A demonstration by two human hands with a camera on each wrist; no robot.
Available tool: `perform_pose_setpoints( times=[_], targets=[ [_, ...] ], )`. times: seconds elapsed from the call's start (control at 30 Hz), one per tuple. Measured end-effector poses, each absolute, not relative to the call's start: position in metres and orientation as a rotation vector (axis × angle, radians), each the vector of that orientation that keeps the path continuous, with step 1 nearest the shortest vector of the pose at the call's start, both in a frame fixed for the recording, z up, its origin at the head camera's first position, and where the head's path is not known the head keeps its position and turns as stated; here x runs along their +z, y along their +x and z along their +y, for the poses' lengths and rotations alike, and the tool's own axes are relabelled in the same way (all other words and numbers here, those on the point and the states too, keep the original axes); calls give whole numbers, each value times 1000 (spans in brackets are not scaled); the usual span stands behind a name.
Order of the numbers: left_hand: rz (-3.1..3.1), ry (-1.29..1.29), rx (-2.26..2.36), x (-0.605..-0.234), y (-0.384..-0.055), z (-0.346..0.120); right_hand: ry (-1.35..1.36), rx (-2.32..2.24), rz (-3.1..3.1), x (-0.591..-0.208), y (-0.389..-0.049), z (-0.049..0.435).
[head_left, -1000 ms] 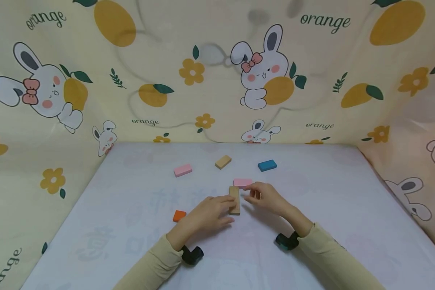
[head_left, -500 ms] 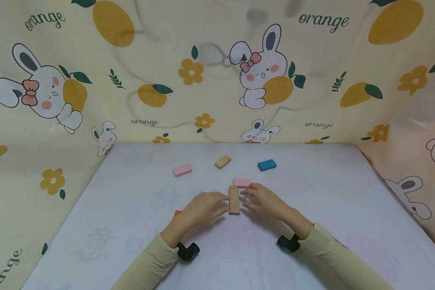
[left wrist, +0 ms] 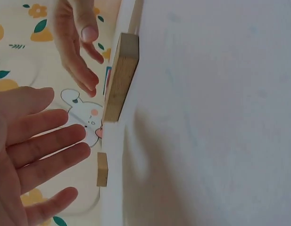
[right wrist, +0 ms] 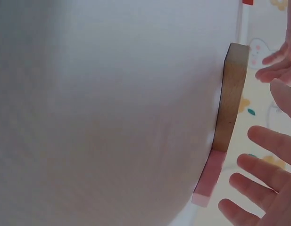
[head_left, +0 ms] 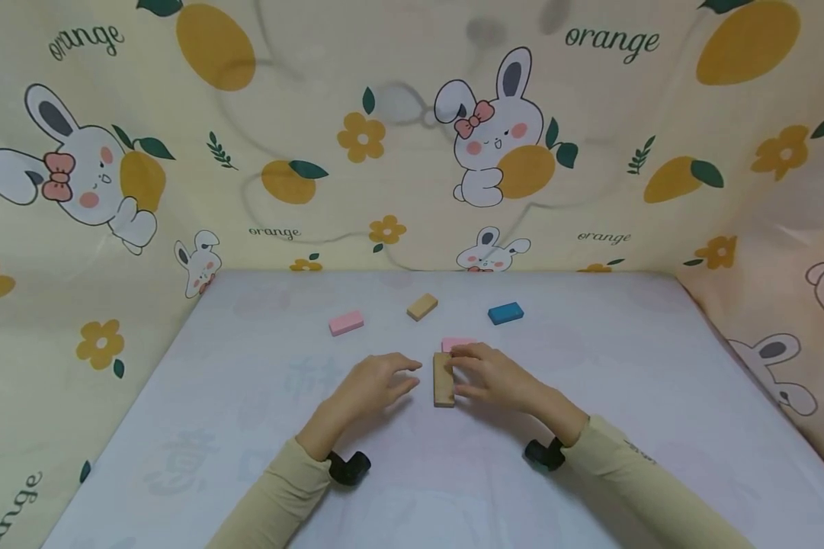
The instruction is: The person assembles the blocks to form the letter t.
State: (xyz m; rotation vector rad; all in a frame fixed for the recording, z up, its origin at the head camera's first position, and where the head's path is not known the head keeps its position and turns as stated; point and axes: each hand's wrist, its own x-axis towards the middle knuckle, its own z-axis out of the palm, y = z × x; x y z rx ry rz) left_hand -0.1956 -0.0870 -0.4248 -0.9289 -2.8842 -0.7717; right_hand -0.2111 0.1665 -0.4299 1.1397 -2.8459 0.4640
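Note:
A plain wooden block (head_left: 443, 385) lies lengthwise on the table, its far end beside a pink block (head_left: 456, 344) set crosswise. The right wrist view shows the same wooden block (right wrist: 230, 101) end to end with the pink block (right wrist: 210, 179). My left hand (head_left: 373, 386) hovers to the left of the wooden block, fingers extended and holding nothing. On the other side, my right hand (head_left: 501, 379) has loosely bent fingers close to the block's right edge. From the head, they partly cover the pink block. Whether a right fingertip touches the wood I cannot tell.
Toward the back of the white table (head_left: 247, 457) lie another pink block (head_left: 346, 322), a smaller wooden block (head_left: 422, 306) and a blue block (head_left: 506, 313). An orange-red piece (right wrist: 248, 2) shows at the right wrist view's top edge. Patterned cloth (head_left: 412, 137) rises behind.
My left hand has come off the wooden block and drawn left, its arm now covering the orange block. My right hand has shifted slightly left, toward the wooden block. The blocks have stayed put.

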Motion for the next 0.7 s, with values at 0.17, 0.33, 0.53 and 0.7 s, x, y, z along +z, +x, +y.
perform_pose_setpoints(
  times=[0.17, 0.33, 0.53, 0.7],
  targets=[
    [-2876, -892, -804, -426, -200, -93, 1191, 464, -2864, -432, -214, 167],
    [-2882, -839, -827, -426, -204, -99, 1216, 464, -2954, -434, -215, 167],
    [-2892, -752, -851, -426, -210, -107, 1232, 423, -3005, -433, -215, 165],
    [-2904, -694, -901, -428, -214, -112, 1211, 387, -3042, -432, -215, 164]
  ],
)
